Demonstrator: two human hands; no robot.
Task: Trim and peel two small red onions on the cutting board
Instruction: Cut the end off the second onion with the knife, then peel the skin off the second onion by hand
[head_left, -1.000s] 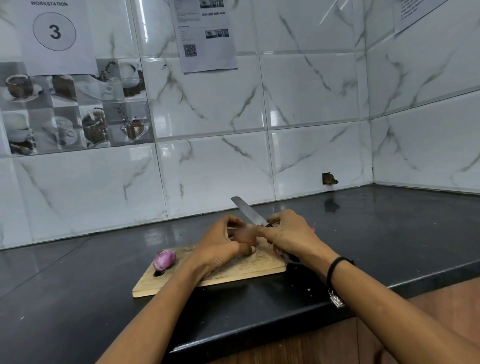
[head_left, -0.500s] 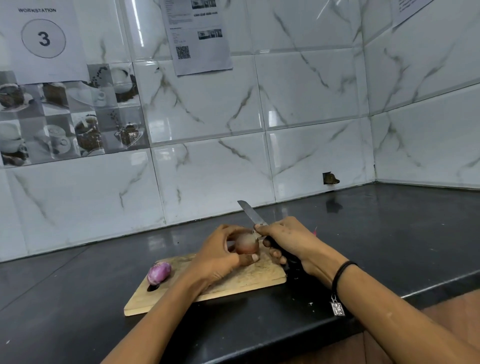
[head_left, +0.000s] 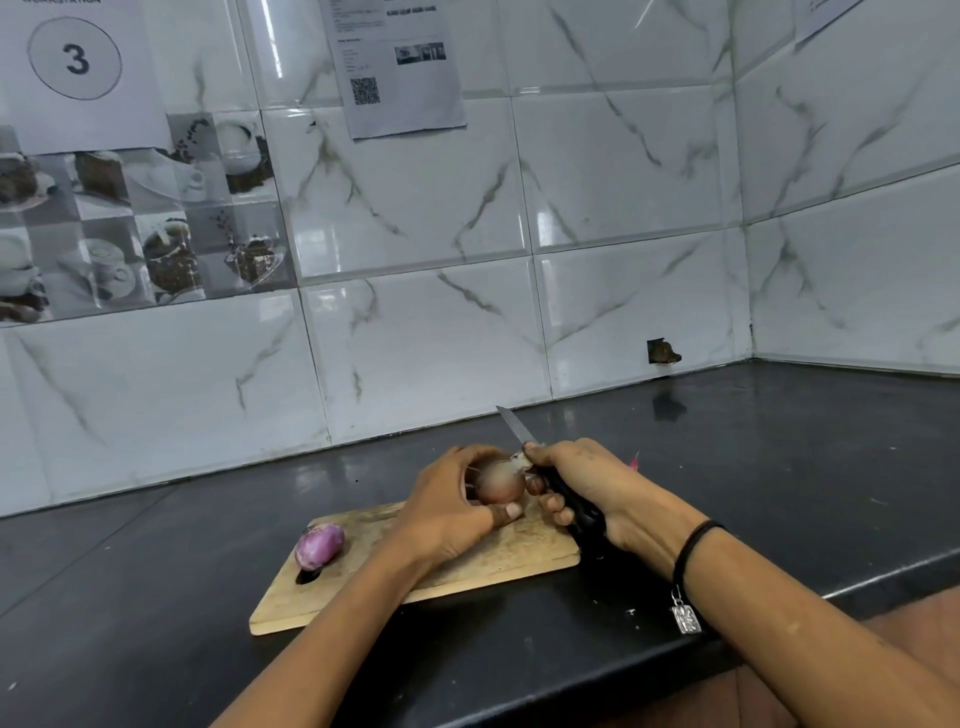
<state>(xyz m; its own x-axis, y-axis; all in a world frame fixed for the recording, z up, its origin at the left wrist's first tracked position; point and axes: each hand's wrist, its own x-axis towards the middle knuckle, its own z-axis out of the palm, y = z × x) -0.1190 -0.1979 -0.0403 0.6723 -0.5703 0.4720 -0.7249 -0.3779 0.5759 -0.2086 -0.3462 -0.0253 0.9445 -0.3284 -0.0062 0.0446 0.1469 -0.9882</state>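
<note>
My left hand (head_left: 447, 512) grips a small brownish-red onion (head_left: 497, 481) above the wooden cutting board (head_left: 498, 561), thumb under it. My right hand (head_left: 592, 480) holds a black-handled knife (head_left: 517, 428), blade pointing up and away, and its thumb presses a bit of skin at the onion's top right end. A second onion (head_left: 318, 545), purple and shiny, lies on the board's left part, apart from both hands.
The board sits on a dark countertop (head_left: 779, 467) near its front edge. White tiled walls stand behind and to the right, meeting in a corner. A small pink scrap (head_left: 634, 460) lies behind my right hand.
The onion in my left hand has come clear of my fingers and now shows. My right hand has shifted so its thumb pinches skin at the onion's end against the knife.
</note>
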